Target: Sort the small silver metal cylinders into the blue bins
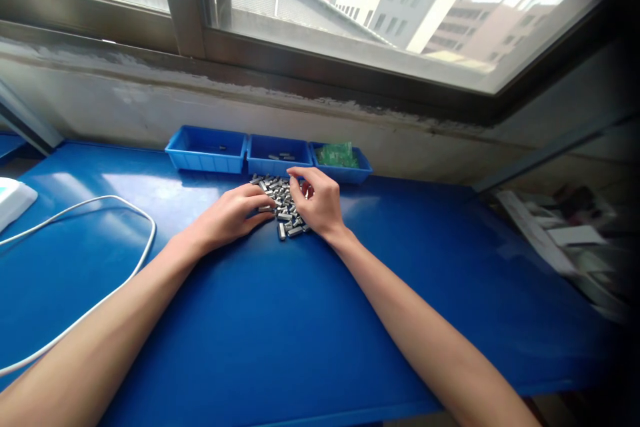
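Observation:
A heap of small grey metal parts (281,200) lies on the blue table (300,320), just in front of the trays. My left hand (231,215) rests at the heap's left side, fingers curled and pressed together, tips touching the parts. At the right side of the heap, my right hand (319,200) has its fingers bent over the parts in a pinch. What either hand holds is hidden.
Three blue trays stand in a row by the wall: the left tray (206,150) nearly bare, the middle tray (279,155) with a few grey parts, the right tray (345,167) with green boards. A white cable (145,247) loops at the left. A white device (13,199) is at the left edge.

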{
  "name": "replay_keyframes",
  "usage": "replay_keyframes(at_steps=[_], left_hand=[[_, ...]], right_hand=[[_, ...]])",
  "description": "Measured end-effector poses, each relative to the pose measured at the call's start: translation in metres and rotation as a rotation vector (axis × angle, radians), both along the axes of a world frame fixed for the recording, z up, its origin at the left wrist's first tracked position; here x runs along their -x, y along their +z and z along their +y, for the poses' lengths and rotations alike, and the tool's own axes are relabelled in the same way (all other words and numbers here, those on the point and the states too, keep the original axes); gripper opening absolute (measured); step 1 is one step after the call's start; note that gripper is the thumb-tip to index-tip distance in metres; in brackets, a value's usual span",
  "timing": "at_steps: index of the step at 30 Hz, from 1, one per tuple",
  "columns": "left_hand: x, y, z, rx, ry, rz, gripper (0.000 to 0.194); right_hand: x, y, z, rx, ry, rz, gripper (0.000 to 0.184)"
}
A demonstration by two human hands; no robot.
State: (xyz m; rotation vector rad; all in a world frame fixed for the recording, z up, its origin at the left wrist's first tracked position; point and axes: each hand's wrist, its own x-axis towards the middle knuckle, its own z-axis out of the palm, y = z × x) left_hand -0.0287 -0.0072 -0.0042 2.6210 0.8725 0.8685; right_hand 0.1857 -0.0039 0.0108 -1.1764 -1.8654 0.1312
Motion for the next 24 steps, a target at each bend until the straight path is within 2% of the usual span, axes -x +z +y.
replay_keyframes(at_steps=[6,11,16,21,24], left_hand=[[0.0021,0.0047,-0.0010,-0.153,0.016,0.134,0.026],[0.0034,0.0041,0.0003,-0.175,0.022,0.140,0.027],[0.0046,0.0071,-0.0003,-0.007,0.025,0.019,0.023],[0.0042,0.0094,-0.0036,0.204,0.144,-0.182,0.021],[0.0032,0.0086,-0.0043,0.309,0.200,-0.282,0.026]], right_hand=[[-0.0053,-0.0078,-0.0033,0.019,0.024,0.118,0.016],[-0.0025,-0.0059,-0.0053,0.011,0.045,0.097,0.015],[-0.0023,-0.0061,-0.0067,0.027,0.071,0.072,0.015],[-0.0032,-0.0056,-0.0068,0.031,0.072,0.083,0.015],[-0.0039,-0.0063,-0.0059,0.041,0.082,0.079,0.016]])
